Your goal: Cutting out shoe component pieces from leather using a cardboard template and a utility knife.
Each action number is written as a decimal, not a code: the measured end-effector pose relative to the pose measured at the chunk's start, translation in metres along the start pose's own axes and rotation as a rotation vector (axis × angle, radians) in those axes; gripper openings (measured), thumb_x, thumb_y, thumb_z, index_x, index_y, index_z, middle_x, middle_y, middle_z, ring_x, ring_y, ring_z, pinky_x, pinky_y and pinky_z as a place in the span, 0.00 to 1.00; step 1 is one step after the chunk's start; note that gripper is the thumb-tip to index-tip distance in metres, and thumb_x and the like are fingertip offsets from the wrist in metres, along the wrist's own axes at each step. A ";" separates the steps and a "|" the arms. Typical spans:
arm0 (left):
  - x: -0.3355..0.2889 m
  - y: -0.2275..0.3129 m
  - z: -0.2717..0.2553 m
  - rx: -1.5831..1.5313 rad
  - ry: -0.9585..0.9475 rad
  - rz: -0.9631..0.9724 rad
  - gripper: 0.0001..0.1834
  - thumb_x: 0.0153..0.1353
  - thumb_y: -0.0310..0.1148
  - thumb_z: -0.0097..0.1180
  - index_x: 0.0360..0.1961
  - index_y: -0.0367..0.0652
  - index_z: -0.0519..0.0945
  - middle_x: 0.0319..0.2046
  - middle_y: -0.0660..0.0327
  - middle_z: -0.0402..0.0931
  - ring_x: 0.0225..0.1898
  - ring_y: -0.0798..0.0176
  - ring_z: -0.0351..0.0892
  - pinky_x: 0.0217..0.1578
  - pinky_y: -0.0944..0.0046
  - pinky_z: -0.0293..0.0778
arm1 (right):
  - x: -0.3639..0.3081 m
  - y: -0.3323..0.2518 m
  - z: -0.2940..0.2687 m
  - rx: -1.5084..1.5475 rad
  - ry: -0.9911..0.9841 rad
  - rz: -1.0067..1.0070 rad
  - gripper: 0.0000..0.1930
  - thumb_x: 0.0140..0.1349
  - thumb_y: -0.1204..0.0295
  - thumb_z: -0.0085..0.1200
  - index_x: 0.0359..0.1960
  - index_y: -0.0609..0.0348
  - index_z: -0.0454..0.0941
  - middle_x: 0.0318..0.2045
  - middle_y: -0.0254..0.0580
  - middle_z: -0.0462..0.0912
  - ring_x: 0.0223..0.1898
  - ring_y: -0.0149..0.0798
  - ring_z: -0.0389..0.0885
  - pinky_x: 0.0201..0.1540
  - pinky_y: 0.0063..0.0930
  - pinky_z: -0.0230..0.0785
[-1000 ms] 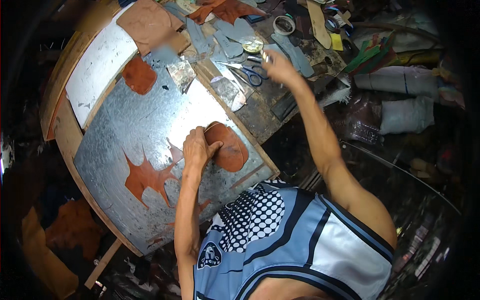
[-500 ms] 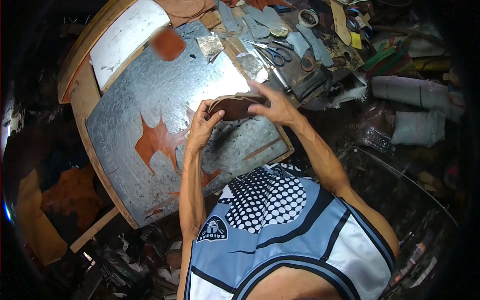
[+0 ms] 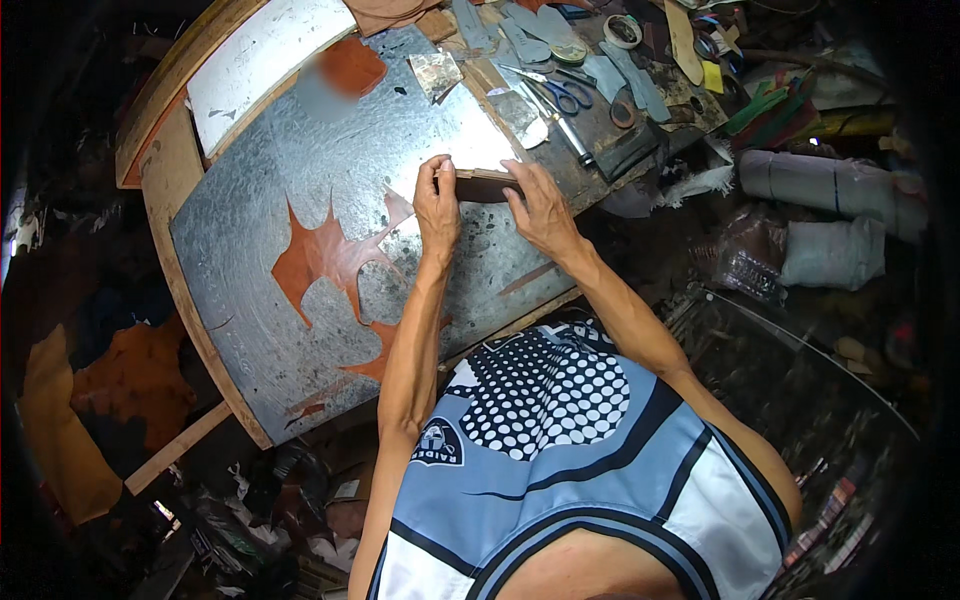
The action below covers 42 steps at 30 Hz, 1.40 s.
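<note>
A dark brown stack of what look like cut leather pieces is held upright above the metal-topped table, its pale layered edges facing up. My left hand grips its left end, thumb on the near side. At the right end, my right hand has its fingers and thumb closed around the stack. To the left of my left hand, a jagged orange-brown leather scrap lies flat on the metal, with a smaller leather scrap closer to me.
Blue-handled scissors, a silver rod-like tool, a tape roll and several grey cut pieces cover the far right. A white board lies at the far left. Wrapped rolls sit right of the table.
Both hands and the stack have moved slightly away from me. The stack looks flatter and straighter, and my right fingers, raised earlier, now close on its end.
</note>
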<state>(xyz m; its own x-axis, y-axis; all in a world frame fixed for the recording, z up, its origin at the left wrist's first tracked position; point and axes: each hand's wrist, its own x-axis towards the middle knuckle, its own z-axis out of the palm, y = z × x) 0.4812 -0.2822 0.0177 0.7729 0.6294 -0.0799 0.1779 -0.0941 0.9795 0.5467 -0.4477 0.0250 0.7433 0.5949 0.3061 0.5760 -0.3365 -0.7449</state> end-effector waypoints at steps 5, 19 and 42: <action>0.002 -0.002 0.010 0.047 0.058 0.146 0.21 0.73 0.42 0.46 0.54 0.34 0.75 0.47 0.53 0.76 0.47 0.60 0.75 0.51 0.62 0.70 | -0.004 0.001 0.003 -0.069 -0.012 -0.013 0.26 0.58 0.80 0.58 0.59 0.61 0.68 0.45 0.54 0.76 0.47 0.56 0.76 0.52 0.43 0.68; -0.007 0.001 0.018 0.209 0.153 0.168 0.17 0.67 0.41 0.59 0.42 0.36 0.74 0.36 0.59 0.74 0.38 0.66 0.73 0.41 0.65 0.71 | 0.012 -0.023 0.000 -0.232 -0.066 -0.095 0.25 0.60 0.75 0.56 0.61 0.58 0.68 0.44 0.48 0.76 0.45 0.50 0.76 0.47 0.43 0.65; -0.028 0.040 0.022 -0.262 -0.036 0.035 0.17 0.67 0.30 0.54 0.54 0.36 0.70 0.46 0.53 0.78 0.46 0.65 0.76 0.47 0.62 0.73 | 0.001 -0.026 0.026 1.189 0.185 0.563 0.21 0.69 0.72 0.51 0.62 0.63 0.64 0.55 0.41 0.74 0.55 0.31 0.73 0.59 0.30 0.67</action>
<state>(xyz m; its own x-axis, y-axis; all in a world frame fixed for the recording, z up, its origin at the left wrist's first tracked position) 0.4802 -0.3210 0.0553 0.7979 0.6009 -0.0476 -0.0089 0.0907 0.9958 0.5240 -0.4197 0.0292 0.8705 0.4462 -0.2076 -0.3990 0.3932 -0.8283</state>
